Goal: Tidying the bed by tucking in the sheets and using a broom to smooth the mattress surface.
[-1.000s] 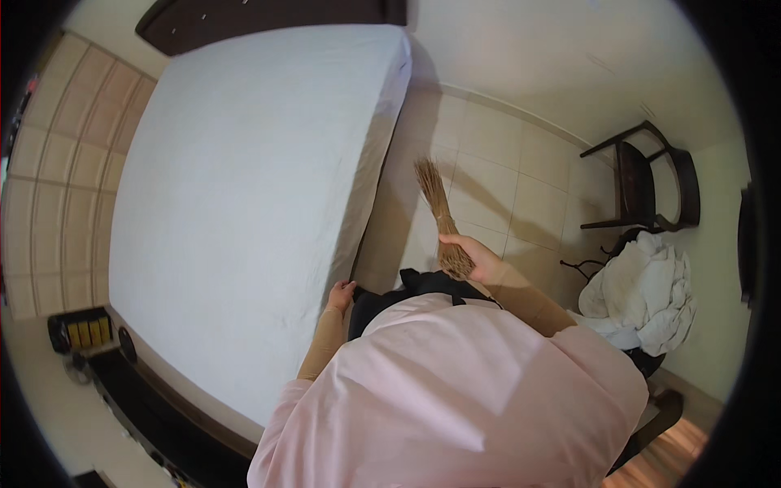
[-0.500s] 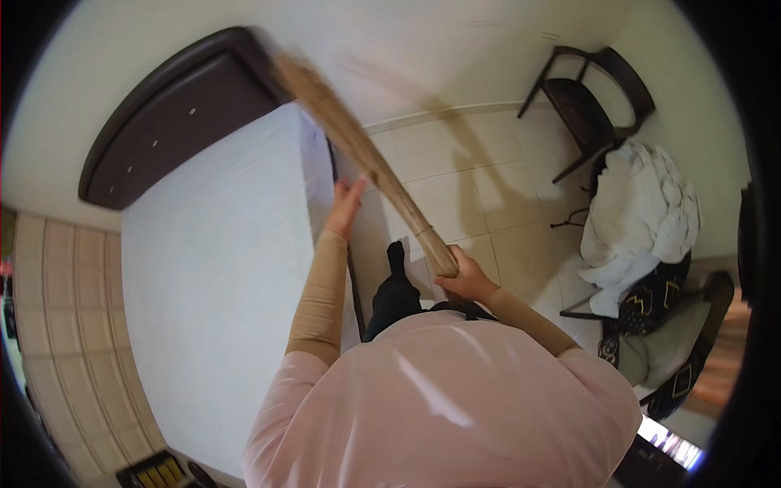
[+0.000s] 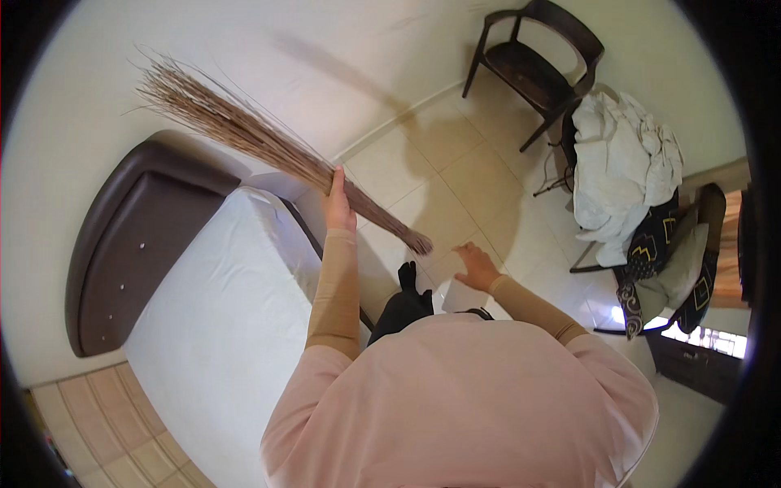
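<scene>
Broom (image 3: 268, 150) now gripped mid-shaft by left hand (image 3: 338, 203), fingers closed round it, bristles raised over the headboard (image 3: 130, 244) corner of the bed (image 3: 220, 325). Right hand (image 3: 476, 264) released since half a second ago, fingers open, empty, above floor.

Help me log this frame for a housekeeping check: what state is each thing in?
Stick broom: raised, bristles up over the bed.
Left hand: gripping the broom.
Right hand: open, empty.
Bed: covered by a smooth white sheet.
Chair: upright, unoccupied.
White bedding: crumpled in a heap.
</scene>
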`<state>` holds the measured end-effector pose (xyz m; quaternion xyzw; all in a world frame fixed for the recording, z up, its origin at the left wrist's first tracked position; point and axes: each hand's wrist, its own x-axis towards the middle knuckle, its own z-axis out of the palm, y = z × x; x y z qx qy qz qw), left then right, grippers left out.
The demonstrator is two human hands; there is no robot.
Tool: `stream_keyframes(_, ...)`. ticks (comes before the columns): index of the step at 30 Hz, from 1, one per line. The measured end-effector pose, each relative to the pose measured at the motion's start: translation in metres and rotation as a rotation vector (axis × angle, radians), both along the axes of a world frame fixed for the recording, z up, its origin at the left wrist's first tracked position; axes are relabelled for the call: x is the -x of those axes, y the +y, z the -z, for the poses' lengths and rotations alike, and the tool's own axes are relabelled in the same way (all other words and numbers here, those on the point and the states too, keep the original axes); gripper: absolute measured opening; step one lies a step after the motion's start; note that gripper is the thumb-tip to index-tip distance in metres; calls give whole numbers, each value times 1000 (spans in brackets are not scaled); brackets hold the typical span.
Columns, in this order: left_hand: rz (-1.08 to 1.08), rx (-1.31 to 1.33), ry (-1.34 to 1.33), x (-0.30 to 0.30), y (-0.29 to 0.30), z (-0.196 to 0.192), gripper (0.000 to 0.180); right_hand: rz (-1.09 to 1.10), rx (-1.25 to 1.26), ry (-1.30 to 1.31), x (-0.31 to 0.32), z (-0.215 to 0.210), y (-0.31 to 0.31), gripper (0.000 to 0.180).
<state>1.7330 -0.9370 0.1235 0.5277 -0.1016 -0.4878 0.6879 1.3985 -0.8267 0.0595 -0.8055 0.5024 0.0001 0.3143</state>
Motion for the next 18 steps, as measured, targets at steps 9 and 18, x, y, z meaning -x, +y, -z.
stream_keyframes(9,50,4,-193,-43,-158,72,57,467,-159,59,44,21,24,56)
stream_keyframes(18,159,-354,-277,-86,-281,111,47,818,-395,96,75,32,59,48)
